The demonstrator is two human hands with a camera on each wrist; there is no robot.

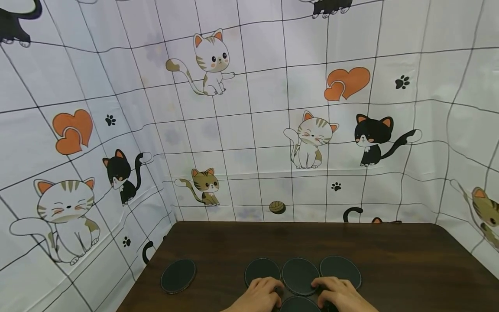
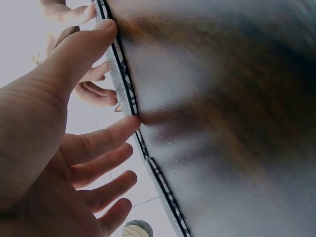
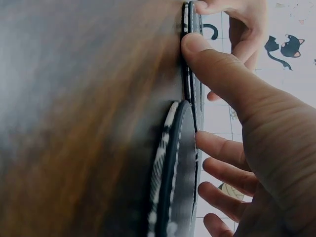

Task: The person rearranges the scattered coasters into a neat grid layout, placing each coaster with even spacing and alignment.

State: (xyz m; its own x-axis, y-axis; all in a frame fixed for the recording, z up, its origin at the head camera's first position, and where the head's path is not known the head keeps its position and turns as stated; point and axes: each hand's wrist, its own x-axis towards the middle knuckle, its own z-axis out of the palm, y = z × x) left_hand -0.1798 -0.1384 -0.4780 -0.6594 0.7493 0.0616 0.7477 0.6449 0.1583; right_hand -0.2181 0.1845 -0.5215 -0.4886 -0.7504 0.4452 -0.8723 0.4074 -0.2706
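Several dark round coasters with pale stitched edges lie flat and close together. In the head view, my left hand (image 1: 263, 294) rests beside the near coaster (image 1: 299, 304), its fingers over the lower edge of the back-left coaster (image 1: 262, 269). From the other side, my right hand (image 1: 338, 294) reaches in, forefinger at the rim of the middle coaster (image 1: 300, 276), thumb beside the near one. The back-right coaster (image 1: 341, 271) lies past its knuckles. Both wrist views show thumb and forefinger tips touching coaster edges, with the other fingers spread and loosely bent.
A lone coaster (image 1: 178, 276) lies apart toward the left side of the dark wooden table (image 1: 218, 242). Part of another dark coaster shows under my right hand. Behind and beside the table hangs a white gridded curtain (image 1: 269, 143) printed with cats.
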